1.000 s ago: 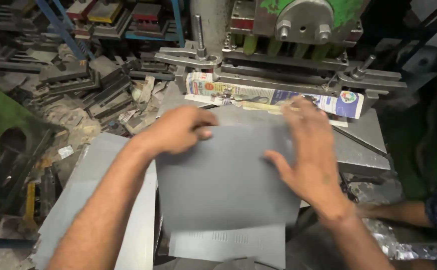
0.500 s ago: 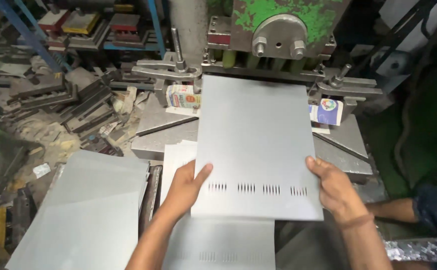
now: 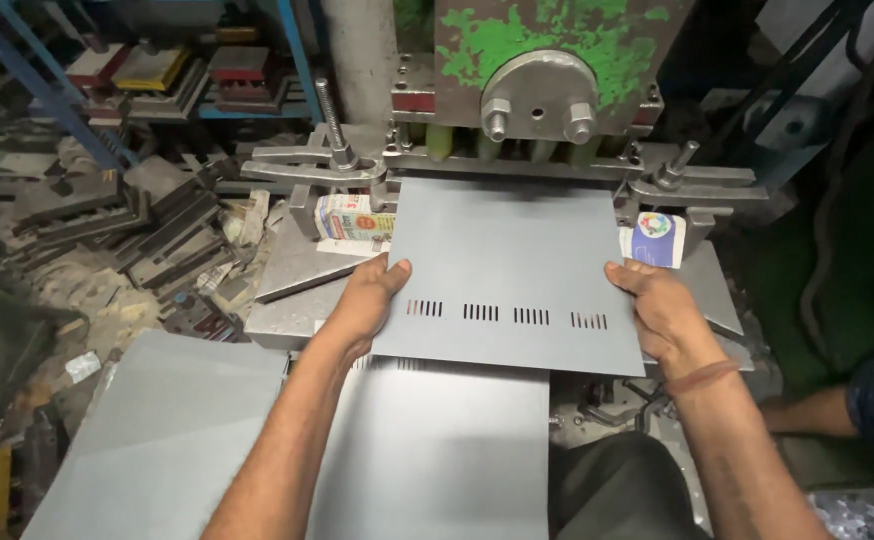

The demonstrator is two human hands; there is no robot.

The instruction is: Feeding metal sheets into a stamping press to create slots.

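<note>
Holding a grey sheet [image 3: 507, 270] flat at the press [image 3: 537, 90], slots [image 3: 507, 314] nearest the hands.
Sheet is gripped by left hand [image 3: 369, 300] and right hand [image 3: 662, 305] at its near corners; it extends forward from both, far edge under the press head, near edge overhanging the table [image 3: 292, 300], both hands equally near.

Dim shop, light from above; soft sheen on the metal sheet [image 3: 517, 270], dark corners, edges slightly stretched, focus sharp.

Matt grey slotted metal sheet [image 3: 507, 270]
</note>
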